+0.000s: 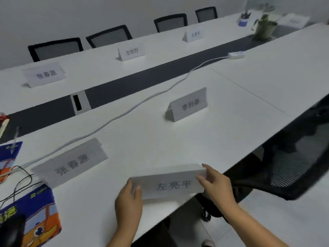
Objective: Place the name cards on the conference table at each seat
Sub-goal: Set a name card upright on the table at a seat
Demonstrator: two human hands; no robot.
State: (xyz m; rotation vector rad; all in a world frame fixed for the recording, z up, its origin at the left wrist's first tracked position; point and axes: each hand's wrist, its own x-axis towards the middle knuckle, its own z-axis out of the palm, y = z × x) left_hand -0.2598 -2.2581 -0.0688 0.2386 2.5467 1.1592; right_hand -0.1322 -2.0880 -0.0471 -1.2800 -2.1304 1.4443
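A white tent-fold name card (169, 182) is at the near edge of the white conference table (249, 97). My left hand (129, 198) grips its left end and my right hand (216, 184) pinches its right end. Two name cards stand on the near side: one (71, 162) at left, one (189, 104) in the middle. Across the dark centre strip stand three more cards: the left card (44, 74), the middle card (132, 51) and the right card (195, 33).
A white cable (124, 113) runs across the table to a power strip (235, 55). Blue-and-orange pads (35, 216) and black wires lie at the left. A potted plant (265, 24) and pen cup (243, 19) stand far right. Black mesh chairs (293, 157) line both sides.
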